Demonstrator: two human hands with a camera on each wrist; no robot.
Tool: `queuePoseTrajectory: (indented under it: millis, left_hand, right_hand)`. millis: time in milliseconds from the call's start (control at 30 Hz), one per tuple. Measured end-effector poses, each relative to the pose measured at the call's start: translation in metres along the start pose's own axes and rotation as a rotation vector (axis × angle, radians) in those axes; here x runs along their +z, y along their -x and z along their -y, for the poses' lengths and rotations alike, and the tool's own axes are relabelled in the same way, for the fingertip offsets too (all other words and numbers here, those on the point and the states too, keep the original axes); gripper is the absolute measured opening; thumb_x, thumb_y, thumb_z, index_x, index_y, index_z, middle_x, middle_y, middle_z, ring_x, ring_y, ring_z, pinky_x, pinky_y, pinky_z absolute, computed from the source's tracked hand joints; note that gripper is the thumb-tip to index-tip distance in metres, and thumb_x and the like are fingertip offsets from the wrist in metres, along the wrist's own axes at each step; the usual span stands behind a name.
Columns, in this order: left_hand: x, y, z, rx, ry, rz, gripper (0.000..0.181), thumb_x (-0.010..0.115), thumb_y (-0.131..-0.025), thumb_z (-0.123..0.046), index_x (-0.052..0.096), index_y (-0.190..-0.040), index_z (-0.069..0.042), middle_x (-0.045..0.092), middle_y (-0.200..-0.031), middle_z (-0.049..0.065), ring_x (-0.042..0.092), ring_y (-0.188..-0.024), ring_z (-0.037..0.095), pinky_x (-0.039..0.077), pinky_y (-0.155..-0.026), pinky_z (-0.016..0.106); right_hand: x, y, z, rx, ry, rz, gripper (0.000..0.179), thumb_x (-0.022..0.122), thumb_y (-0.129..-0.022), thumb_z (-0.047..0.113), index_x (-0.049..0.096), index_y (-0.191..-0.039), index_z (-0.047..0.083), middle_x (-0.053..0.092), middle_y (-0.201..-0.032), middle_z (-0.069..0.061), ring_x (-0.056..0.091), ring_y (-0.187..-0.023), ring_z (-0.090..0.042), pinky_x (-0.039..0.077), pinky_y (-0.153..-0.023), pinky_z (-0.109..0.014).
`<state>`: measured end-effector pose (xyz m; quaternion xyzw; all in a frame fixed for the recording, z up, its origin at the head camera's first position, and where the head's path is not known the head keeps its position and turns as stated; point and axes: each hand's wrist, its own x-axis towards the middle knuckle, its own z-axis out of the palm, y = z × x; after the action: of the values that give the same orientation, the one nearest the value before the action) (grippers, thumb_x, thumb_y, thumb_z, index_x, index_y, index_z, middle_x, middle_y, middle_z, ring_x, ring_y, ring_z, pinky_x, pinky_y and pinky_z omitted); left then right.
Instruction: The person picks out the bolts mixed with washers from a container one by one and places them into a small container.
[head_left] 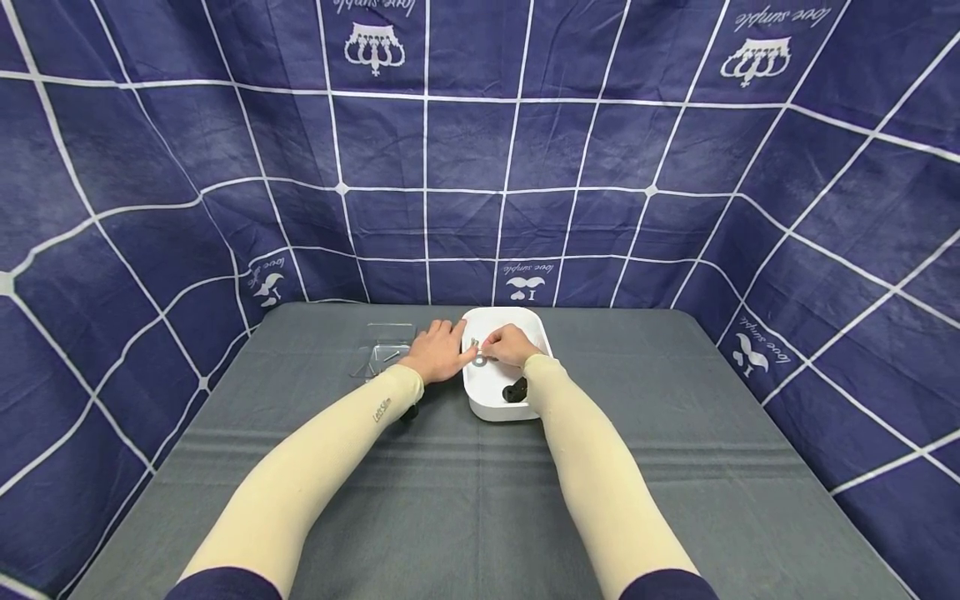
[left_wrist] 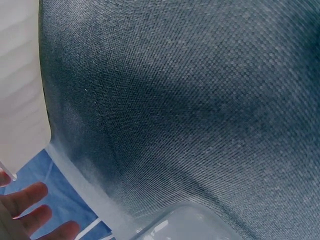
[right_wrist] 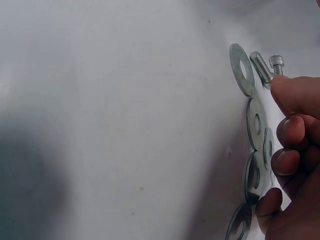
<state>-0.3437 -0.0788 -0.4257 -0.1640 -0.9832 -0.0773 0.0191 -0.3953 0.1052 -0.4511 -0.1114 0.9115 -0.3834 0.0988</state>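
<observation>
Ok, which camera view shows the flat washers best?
Right wrist view: the flat washers appear large, center holes distinct. The head view shows them tiny in the white tray, beside the right hand; the left wrist view shows none.

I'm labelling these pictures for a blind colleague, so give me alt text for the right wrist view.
The right hand is at the right edge, fingers curled, close to two metal screws; whether it grips one is unclear. Flat metal washers form a line beside it in a white tray.
</observation>
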Motion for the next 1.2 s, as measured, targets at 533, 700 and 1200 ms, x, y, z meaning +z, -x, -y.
queuePoseTrajectory:
  millis: [533,700,1200]
  left_hand:
    - [-0.004,-0.002,0.000,0.018,-0.094,0.004,0.073,0.042,-0.100,-0.057,0.037,-0.154,-0.008,0.051,-0.139,0.020,0.044,-0.133,0.036,0.042,-0.104,0.055]
    - [-0.003,0.000,0.000,0.027,-0.110,-0.002,0.072,0.043,-0.101,-0.056,0.038,-0.153,-0.007,0.051,-0.139,0.020,0.044,-0.133,0.036,0.042,-0.104,0.056]
    - [-0.005,-0.001,0.001,0.032,-0.150,-0.003,0.073,0.036,-0.102,-0.060,0.039,-0.154,-0.009,0.048,-0.143,0.019,0.041,-0.137,0.034,0.040,-0.107,0.054]
  right_hand:
    - [-0.009,0.003,-0.002,0.029,-0.027,0.006,0.013,0.065,-0.093,0.017,0.075,-0.093,0.008,0.052,-0.063,0.005,0.039,-0.051,-0.010,0.030,-0.044,-0.025]
    - [-0.012,0.007,0.000,0.063,-0.039,0.015,0.014,0.064,-0.095,0.018,0.074,-0.095,0.009,0.048,-0.059,0.003,0.040,-0.049,-0.011,0.029,-0.041,-0.026]
    - [-0.026,0.004,0.004,-0.120,0.045,-0.061,0.016,0.065,-0.094,0.015,0.077,-0.096,0.004,0.071,-0.087,-0.003,0.058,-0.084,-0.013,0.046,-0.081,-0.027]
